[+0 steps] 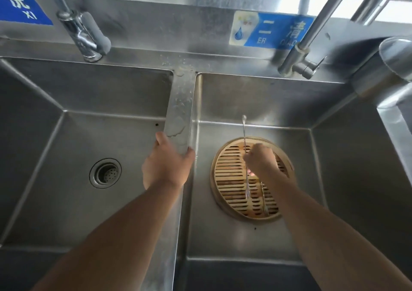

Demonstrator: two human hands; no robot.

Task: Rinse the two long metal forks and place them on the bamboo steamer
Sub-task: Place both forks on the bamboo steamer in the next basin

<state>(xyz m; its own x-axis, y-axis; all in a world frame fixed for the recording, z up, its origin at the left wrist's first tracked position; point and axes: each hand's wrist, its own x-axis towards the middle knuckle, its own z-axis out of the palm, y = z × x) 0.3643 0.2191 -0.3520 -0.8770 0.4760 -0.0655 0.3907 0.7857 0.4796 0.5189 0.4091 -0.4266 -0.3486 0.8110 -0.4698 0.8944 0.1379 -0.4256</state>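
Observation:
A round bamboo steamer [229, 179] lies on the floor of the right sink basin. My right hand [259, 160] hovers over it, closed around a long metal fork [244, 132]; the handle sticks up toward the back wall and the tines point down at the slats. A second long metal fork [264, 198] lies on the steamer's slats just right of the first, partly hidden by my right wrist. My left hand [166, 163] grips the wet steel divider [181, 103] between the two basins, thumb on the right side.
The left basin [55, 134] holds only a round drain strainer [105, 173]. Two taps stand at the back, a left tap [82, 34] and a right tap [298, 63]; no water runs. A steel container [392, 61] sits at the right edge.

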